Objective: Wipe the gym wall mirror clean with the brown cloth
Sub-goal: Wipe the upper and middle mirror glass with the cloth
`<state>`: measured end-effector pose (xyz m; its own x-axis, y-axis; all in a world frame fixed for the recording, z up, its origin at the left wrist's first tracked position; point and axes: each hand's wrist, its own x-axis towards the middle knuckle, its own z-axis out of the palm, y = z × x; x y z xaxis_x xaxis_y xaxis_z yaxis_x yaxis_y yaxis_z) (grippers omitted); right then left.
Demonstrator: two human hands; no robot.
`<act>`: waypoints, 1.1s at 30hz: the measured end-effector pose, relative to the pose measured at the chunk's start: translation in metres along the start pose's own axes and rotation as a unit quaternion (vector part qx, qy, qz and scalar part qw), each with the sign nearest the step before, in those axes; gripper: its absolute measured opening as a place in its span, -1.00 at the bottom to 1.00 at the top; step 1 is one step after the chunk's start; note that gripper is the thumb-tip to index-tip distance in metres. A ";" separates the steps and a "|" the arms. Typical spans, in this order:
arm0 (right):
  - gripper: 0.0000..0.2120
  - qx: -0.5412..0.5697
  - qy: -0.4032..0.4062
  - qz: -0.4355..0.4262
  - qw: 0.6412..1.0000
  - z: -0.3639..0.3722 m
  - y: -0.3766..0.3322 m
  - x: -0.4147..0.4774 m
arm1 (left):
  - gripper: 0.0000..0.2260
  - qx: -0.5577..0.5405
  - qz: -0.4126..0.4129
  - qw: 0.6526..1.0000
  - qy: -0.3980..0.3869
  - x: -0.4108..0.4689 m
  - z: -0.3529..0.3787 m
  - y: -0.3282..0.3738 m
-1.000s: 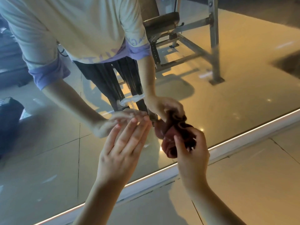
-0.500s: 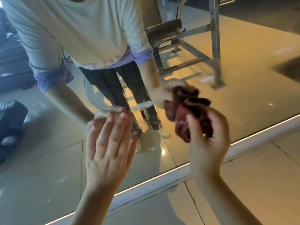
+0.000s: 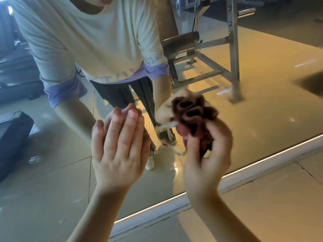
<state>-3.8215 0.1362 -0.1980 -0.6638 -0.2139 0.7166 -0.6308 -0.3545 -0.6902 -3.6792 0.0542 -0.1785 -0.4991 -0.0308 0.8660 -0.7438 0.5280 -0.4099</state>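
Observation:
The wall mirror (image 3: 262, 105) fills most of the view and reaches down to a pale frame strip (image 3: 262, 165) at the floor. My right hand (image 3: 208, 159) is closed on the crumpled brown cloth (image 3: 194, 117), which is pressed against the glass low down. My left hand (image 3: 118, 151) lies flat against the mirror with fingers straight and close together, holding nothing, just left of the cloth. The glass shows my own reflection, a person in a pale shirt bending forward, with both hands mirrored.
Tiled floor (image 3: 262, 206) runs along the mirror's foot at the lower right. Reflected in the glass are a metal weight bench frame (image 3: 232, 55) at the upper right and a dark machine (image 3: 12, 142) at the left. White smudges (image 3: 76, 199) mark the lower left glass.
My right hand has carried the cloth up and to the right across the glass. My left hand has shifted slightly left and stays flat on the mirror.

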 end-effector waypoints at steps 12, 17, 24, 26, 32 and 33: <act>-0.68 -0.112 -0.107 0.012 0.988 -0.007 -0.007 -0.006 | -0.46 -0.022 -0.011 1.000 -0.004 0.001 -0.003 0.003; -0.66 -0.101 -0.092 0.047 0.990 -0.024 -0.008 0.017 | -0.37 -0.027 0.008 0.998 -0.060 0.006 -0.032 -0.015; -0.67 -0.093 -0.138 0.098 0.981 -0.013 -0.038 0.000 | -0.35 -0.029 -0.020 0.995 -0.094 0.013 -0.049 -0.026; -0.71 -0.090 -0.155 0.080 0.981 -0.016 -0.038 0.006 | -0.36 -0.034 -0.015 0.995 -0.093 0.014 -0.050 -0.027; -0.66 -0.063 0.020 0.305 0.950 -0.009 -0.048 0.031 | -0.29 -0.058 -0.027 0.991 -0.114 0.019 -0.058 -0.031; -0.69 -0.068 0.010 0.298 0.952 -0.005 -0.053 0.026 | -0.28 -0.060 -0.029 0.991 -0.116 0.019 -0.058 -0.030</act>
<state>-3.8073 0.1538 -0.1431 -0.9264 -0.3233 0.1929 -0.1853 -0.0545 -0.9812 -3.6403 0.0871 -0.1327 -0.5564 -0.2514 0.7920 -0.7231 0.6160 -0.3125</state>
